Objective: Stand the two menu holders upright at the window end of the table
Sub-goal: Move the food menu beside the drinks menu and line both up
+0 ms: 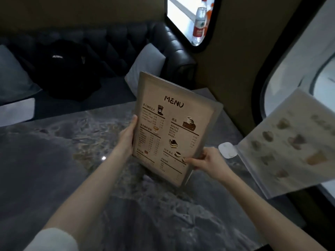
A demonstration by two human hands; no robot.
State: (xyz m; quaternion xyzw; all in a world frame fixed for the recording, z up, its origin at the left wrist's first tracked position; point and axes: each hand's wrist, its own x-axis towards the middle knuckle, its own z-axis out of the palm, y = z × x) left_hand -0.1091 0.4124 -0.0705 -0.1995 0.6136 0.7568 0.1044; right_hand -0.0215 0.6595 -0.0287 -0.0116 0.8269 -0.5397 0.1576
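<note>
Head view looks down on a dark grey marble-patterned table (54, 169) with a black tufted leather sofa (112, 44) beyond its far edge. On the sofa lie a black bag (67, 69) and pale grey cushions (146, 64). At the table's right edge, by the bright curved window (308, 57), a clear acrylic menu holder with pale drink pictures (288, 144) leans tilted. Over the middle of the table, a beige menu holder printed "MENU" (172, 131) is held raised and tilted back, its lower corner near the tabletop; contact there cannot be told. The left hand (127, 136) grasps its left edge, and the right hand (208, 160) pinches its lower right edge. A small white oval object (227, 149) lies between the holders near the right edge.
</note>
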